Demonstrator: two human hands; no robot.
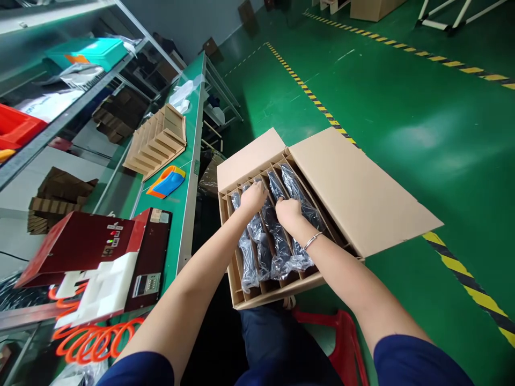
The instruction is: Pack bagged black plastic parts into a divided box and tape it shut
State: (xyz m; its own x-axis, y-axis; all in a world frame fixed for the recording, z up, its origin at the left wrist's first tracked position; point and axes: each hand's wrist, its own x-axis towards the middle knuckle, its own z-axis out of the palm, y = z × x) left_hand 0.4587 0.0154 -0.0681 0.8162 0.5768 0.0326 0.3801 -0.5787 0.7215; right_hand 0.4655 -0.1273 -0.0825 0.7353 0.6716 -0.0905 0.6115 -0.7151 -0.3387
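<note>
Head view, left hand [252,196] and right hand [288,212] side by side inside an open cardboard box [362,193], fingers curled down onto plastic-wrapped dark items [277,236] in divider slots — whether clenched, cannot tell — red stool [346,343] below the wrists.

so the open carton [362,198] sits right of the workbench [183,214], bagged items [277,241] in its slots, both hands [253,197] inside.

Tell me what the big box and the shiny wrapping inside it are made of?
The box looks like brown corrugated cardboard: matte, with stiff flaps and dividers. The wrapping looks like thin clear plastic film: glossy and crinkled, with dark items showing through. Both hands, left and right, press on it.
</note>
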